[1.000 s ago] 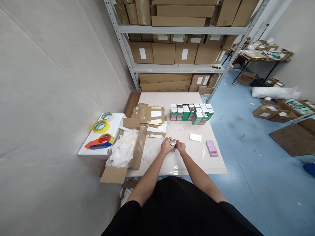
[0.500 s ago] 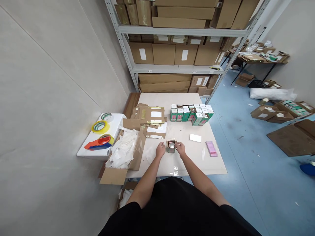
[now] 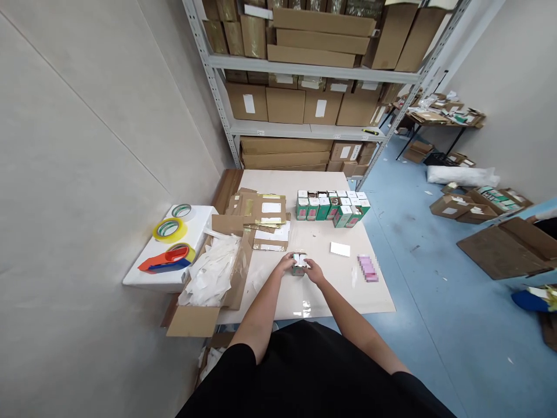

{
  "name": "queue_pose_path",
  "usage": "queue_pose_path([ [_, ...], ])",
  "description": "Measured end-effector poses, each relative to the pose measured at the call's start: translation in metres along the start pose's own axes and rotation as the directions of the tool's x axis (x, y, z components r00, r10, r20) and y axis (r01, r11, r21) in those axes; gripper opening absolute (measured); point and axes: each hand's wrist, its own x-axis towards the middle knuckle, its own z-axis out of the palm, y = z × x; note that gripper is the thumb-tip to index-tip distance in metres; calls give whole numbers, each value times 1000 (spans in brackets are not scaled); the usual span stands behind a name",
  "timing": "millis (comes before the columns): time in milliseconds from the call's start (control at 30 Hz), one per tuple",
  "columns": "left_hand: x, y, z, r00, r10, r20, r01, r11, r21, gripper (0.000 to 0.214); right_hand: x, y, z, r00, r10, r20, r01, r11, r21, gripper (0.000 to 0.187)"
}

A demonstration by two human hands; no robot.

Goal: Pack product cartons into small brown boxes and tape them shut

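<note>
A small green box (image 3: 298, 271) stands upright on the table in front of me, its white top flaps folded inward over the opening. My left hand (image 3: 285, 263) grips its left side, fingers at the flap edge. On the other side, my right hand (image 3: 314, 270) has thumb and fingers closed on the right edge and flap. What the box holds is hidden under the flaps. Behind it, several green-and-white boxes (image 3: 322, 209) stand in rows, some with open tops. A flat white box (image 3: 340, 249) lies to the right, near a pixelated pink stack (image 3: 368, 269).
At left, an open carton (image 3: 242, 273) holds white packing sheets (image 3: 213, 270). Flattened cardboard (image 3: 270, 208) lies behind it. Tape rolls (image 3: 169, 230) and a red-and-blue tape dispenser (image 3: 167, 259) rest on a white surface. Shelving (image 3: 304, 130) with cartons stands at the back.
The small box was open with a round shiny thing showing inside; its white flaps now cover it. Both hands have closed in on it. The camera view has shifted slightly.
</note>
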Motion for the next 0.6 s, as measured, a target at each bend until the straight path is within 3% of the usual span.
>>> queue_pose_path([
  [233,1,8,0,989,144,-31,-144,989,-10,80,0,-2,-1,996,58,63,-60,997,43,35],
  [367,-3,11,-2,967,229,-110,-232,972,-20,87,0,3,0,994,83,70,-91,988,125,40],
  [600,-26,1,-9,943,333,-19,-324,928,186,42,-6,11,3,993,115,-1,-113,973,202,48],
])
